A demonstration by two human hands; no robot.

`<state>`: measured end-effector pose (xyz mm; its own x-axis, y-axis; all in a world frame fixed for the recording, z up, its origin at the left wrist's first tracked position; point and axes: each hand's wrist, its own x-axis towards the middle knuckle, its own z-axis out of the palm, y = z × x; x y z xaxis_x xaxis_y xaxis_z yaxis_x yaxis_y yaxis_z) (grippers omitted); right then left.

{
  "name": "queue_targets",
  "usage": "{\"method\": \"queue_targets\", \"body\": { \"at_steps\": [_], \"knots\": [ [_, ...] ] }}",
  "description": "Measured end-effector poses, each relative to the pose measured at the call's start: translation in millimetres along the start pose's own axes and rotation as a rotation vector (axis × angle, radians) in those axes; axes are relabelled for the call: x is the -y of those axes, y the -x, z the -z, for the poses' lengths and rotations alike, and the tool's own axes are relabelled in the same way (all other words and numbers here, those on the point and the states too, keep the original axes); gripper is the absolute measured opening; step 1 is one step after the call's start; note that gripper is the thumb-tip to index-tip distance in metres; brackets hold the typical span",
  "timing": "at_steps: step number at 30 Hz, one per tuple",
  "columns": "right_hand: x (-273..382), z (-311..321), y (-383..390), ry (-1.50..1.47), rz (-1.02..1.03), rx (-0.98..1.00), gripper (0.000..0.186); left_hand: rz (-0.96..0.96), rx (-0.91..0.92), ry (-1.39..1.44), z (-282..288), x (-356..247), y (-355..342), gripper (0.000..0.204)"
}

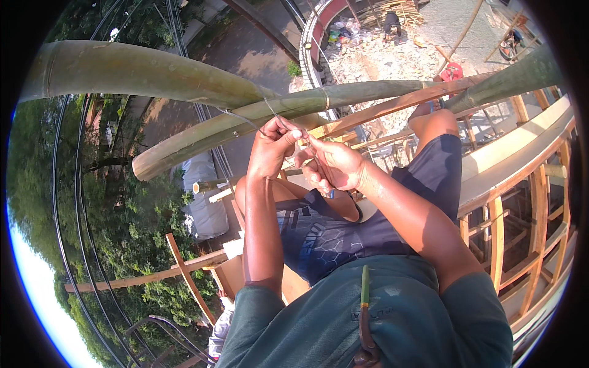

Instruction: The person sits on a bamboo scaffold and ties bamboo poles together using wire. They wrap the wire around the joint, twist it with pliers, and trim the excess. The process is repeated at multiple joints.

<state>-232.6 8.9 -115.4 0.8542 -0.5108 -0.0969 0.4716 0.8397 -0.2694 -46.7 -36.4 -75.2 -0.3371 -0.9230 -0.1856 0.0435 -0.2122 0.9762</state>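
My left hand pinches a thin grey wire, thumb against the fingers. This wire comes off the crossing of a thick green bamboo pole and a second bamboo pole. A loose end of it sticks out to the left of the crossing. Close beside it, my right hand is curled, palm partly turned up, with thin strands running through its fingers. The two hands nearly touch at the fingertips, just below the second pole. On my shirt front lies a hooked metal tool with a green handle.
A wooden beam runs beside the poles; another bamboo pole crosses at right. Curved timber framing stands at my right. Cables and trees lie left. Far below are rubble and a person in red.
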Motion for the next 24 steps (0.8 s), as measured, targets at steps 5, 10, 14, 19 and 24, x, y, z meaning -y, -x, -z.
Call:
{"method": "queue_targets", "body": {
  "at_steps": [5, 10, 14, 19, 24],
  "knots": [
    [-1.1, 34.3, -23.4, -0.197, 0.095, 0.333, 0.044, -0.033, 0.022, 0.013, -7.7, 6.2, -6.0, 0.011],
    [-3.2, 27.2, -25.6, 0.044, 0.053, 0.206, 0.044, 0.051, -0.119, -0.092, -9.7, -7.1, 9.7, 0.013],
    [-1.0, 22.2, -27.5, 0.508, 0.144, -0.192, 0.044, -0.061, -0.329, -0.375, -14.3, 4.0, 11.5, 0.021],
    [-28.0, 9.3, -26.3, 0.929, 0.573, -0.74, 0.033, 0.019, -0.399, -0.052, -32.9, -12.3, 26.8, 0.033],
    [-38.5, -22.4, -27.3, 1.071, 0.991, -0.831, 0.026, -0.165, -0.517, 0.32, -47.1, -5.5, 37.7, 0.03]
  ]
}}
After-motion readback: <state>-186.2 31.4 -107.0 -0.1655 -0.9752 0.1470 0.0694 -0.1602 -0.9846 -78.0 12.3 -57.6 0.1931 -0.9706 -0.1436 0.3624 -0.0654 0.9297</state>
